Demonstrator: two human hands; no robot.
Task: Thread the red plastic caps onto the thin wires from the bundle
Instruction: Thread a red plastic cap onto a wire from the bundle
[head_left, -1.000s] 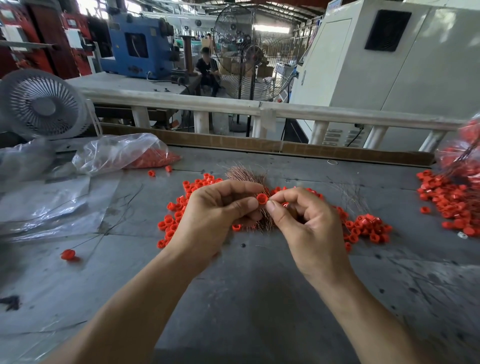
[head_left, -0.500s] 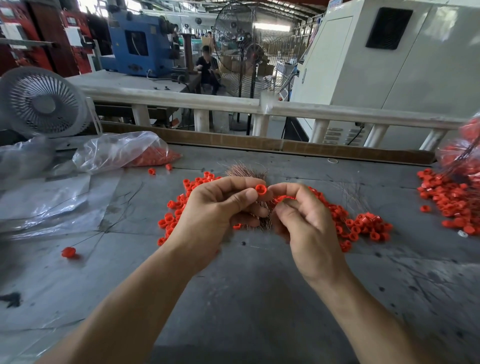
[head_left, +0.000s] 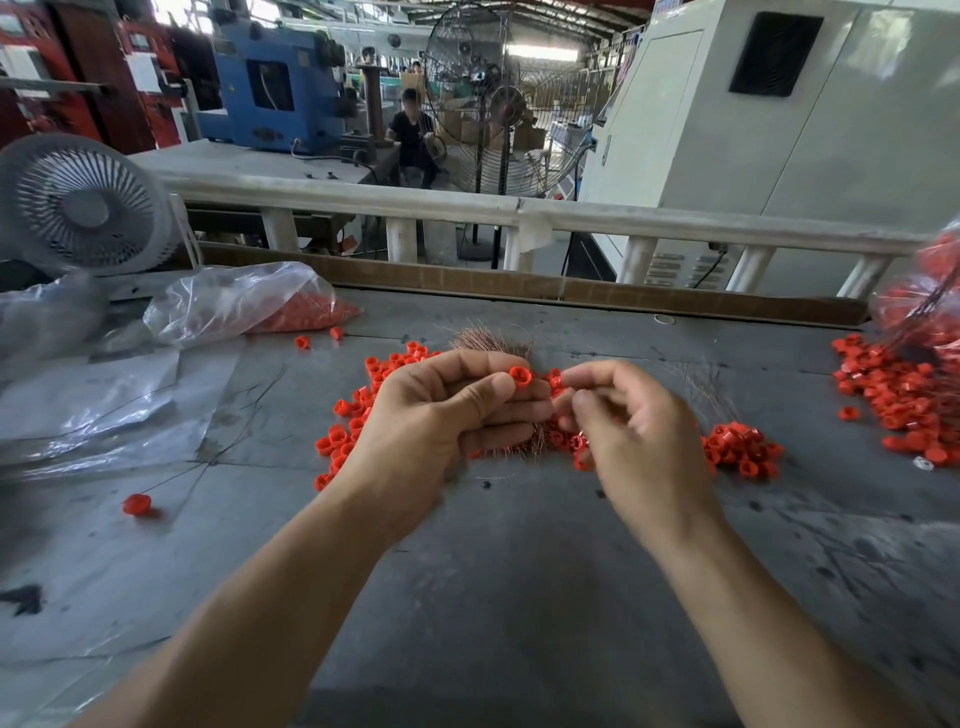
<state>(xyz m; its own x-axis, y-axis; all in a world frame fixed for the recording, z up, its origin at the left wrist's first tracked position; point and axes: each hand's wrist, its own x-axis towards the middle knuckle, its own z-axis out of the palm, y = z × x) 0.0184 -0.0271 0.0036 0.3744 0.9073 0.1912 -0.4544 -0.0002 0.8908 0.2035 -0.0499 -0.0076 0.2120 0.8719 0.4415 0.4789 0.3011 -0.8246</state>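
Now | red cap (head_left: 519, 375) pinched at left hand (head_left: 441, 415) fingers' tips | right hand (head_left: 631, 426) just beside (blurred)

Daylight pours in from the open far end of the workshop and its roof, blown out to white there, while the grey metal desk (head_left: 519, 597) sits in soft, even light with only faint shadows under the forearms. The right hand (head_left: 631, 434) is smeared by motion blur. The crumpled clear plastic bag (head_left: 228, 304) carries glare. The white railing (head_left: 467, 208) bows from wide-angle distortion, and corners look soft.

Red cap (head_left: 519, 375) in left hand (head_left: 436, 421), right hand (head_left: 631, 431) blurred.
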